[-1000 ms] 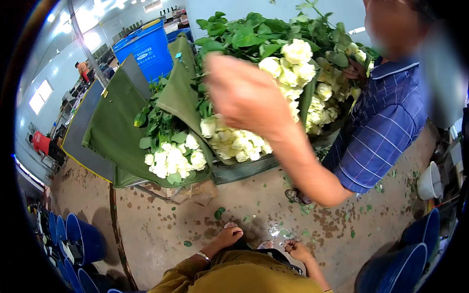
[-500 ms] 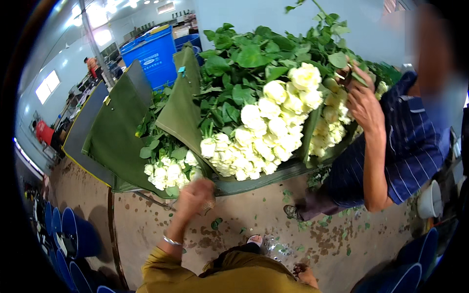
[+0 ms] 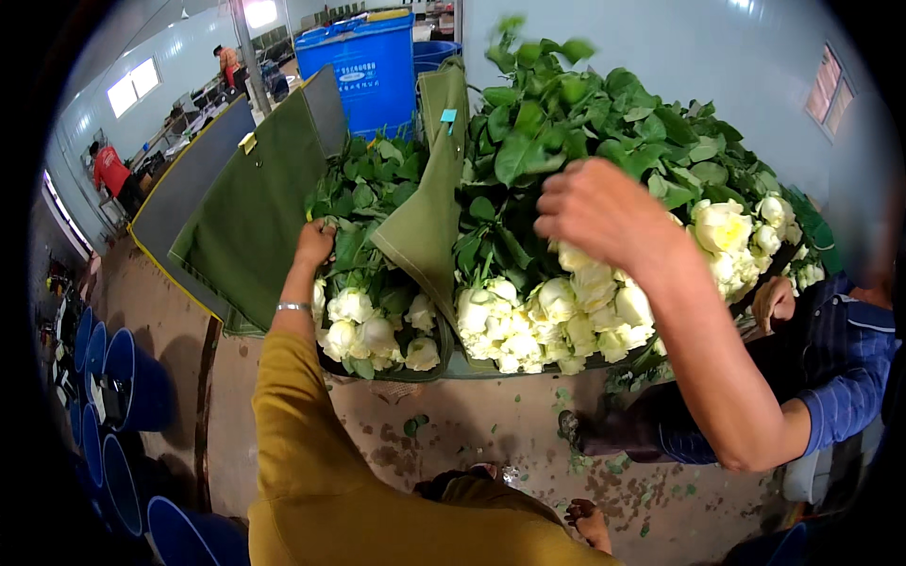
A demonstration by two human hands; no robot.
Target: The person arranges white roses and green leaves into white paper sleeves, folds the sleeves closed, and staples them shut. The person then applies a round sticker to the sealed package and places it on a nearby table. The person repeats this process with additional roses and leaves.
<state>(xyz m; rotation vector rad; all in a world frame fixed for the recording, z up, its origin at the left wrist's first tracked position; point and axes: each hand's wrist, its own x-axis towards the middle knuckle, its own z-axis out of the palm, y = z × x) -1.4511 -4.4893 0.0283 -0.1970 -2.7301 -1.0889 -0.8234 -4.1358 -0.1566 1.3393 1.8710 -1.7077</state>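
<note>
My left hand [image 3: 318,241], with a silver bracelet at the wrist, is closed at the left edge of a smaller bunch of white roses [image 3: 363,330]. Its fingers go in among the leafy stems [image 3: 363,193] and are partly hidden. Those roses lie in a green canvas compartment [image 3: 269,179], blooms toward me. Down by my side hangs my right hand [image 3: 590,524], small in view, its darkened fingers apart and nothing visible in them. Right of a canvas divider [image 3: 429,208] lies a larger heap of white roses [image 3: 547,316], leaves toward the back.
A co-worker's hand [image 3: 604,208] reaches across the larger heap from the right; their other hand [image 3: 776,302] is beside it. A blue bin [image 3: 363,80] stands behind the canvas. Several blue buckets [image 3: 137,377] line the floor at left. Fallen leaves lie on the floor [image 3: 453,424].
My left hand has moved forward from in front of the smaller bunch to its left side, among the stems. The co-worker's arm has swung left over the larger heap. My view has shifted.
</note>
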